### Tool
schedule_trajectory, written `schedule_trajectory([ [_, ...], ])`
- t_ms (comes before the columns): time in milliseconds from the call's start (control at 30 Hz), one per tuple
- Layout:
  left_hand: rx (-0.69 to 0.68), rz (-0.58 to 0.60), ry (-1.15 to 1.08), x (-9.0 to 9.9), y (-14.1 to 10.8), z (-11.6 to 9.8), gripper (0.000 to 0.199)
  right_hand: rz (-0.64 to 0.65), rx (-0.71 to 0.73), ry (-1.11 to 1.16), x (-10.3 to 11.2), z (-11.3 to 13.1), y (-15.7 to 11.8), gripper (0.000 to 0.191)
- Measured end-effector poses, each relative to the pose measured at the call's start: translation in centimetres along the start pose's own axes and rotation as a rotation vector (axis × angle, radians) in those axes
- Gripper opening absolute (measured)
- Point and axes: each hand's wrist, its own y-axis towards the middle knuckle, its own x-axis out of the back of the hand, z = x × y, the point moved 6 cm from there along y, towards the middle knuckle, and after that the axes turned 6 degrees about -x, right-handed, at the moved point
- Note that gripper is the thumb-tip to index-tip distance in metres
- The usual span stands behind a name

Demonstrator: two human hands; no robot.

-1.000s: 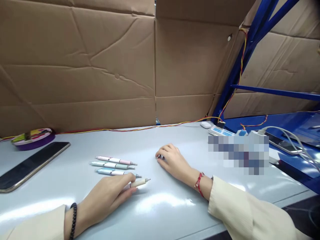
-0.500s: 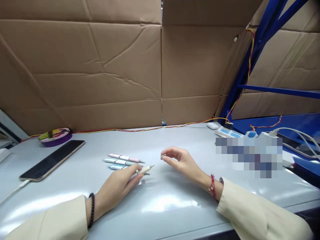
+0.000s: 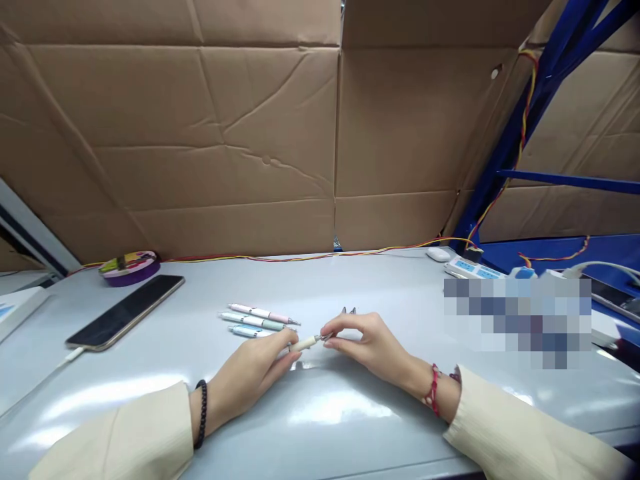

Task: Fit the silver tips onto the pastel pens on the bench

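Cream pen [image 3: 304, 344] between hands [image 3: 246, 375], colourful label [image 3: 131, 261], illegible here

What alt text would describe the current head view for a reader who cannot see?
The left hand holds a cream pen; the right hand pinches a small piece at its tip. Three more pens lie beyond the left hand, and a phone farther left.

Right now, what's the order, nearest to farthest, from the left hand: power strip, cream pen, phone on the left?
1. Cream pen: in the left hand.
2. Phone: off to the left.
3. Power strip: far right, toward the back.
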Motion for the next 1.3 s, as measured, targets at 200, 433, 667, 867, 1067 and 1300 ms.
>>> schedule_trajectory([
  [200,-0.023,0.016,-0.032,-0.2,0.1,-0.1,0.019,-0.047,0.109,-0.089,-0.5,0.6,-0.2,0.007],
  [433,-0.040,0.002,-0.070,-0.2,-0.1,-0.3,0.017,-0.108,0.187,-0.161,-0.4,1.1,-0.6,0.013],
  [667,-0.064,-0.001,-0.035,-0.5,-0.2,-0.5,0.019,-0.086,0.207,-0.238,-0.8,1.2,-0.7,0.025],
  [867,-0.102,0.019,-0.004,-0.6,-0.5,-0.7,0.018,-0.013,0.272,-0.485,-1.6,1.5,-1.1,0.048],
  [1067,-0.182,0.056,0.058,-0.9,-0.6,-1.0,0.017,0.099,0.269,-0.603,-2.3,1.4,-1.3,0.055],
  [1300,-0.076,0.043,-0.017,-0.3,-0.3,-0.4,0.017,0.060,0.194,-0.418,-1.2,1.5,-1.1,0.024],
])
